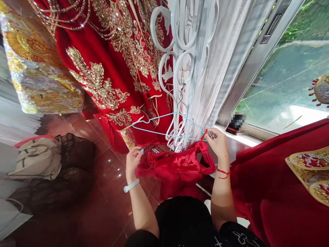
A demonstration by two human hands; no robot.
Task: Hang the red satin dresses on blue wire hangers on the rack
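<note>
A red satin garment (pixel 177 164) hangs between my two hands, below a thin light-blue wire hanger (pixel 164 128). My right hand (pixel 217 140) is closed, pinching the garment's red strap at the hanger's right end. My left hand (pixel 133 159) is closed on the garment's left edge, just under the hanger's left end. The hanger's hook catches on a white ornate metal rack (pixel 180 75). A white band is on my left wrist, a red string on my right.
A red dress with gold embroidery (pixel 110 61) hangs behind the rack. White curtains (pixel 221 61) and a window (pixel 282 79) are at right. More red fabric (pixel 282 185) lies at lower right. Bags (pixel 38 157) sit on the red tiled floor (pixel 108 206) at left.
</note>
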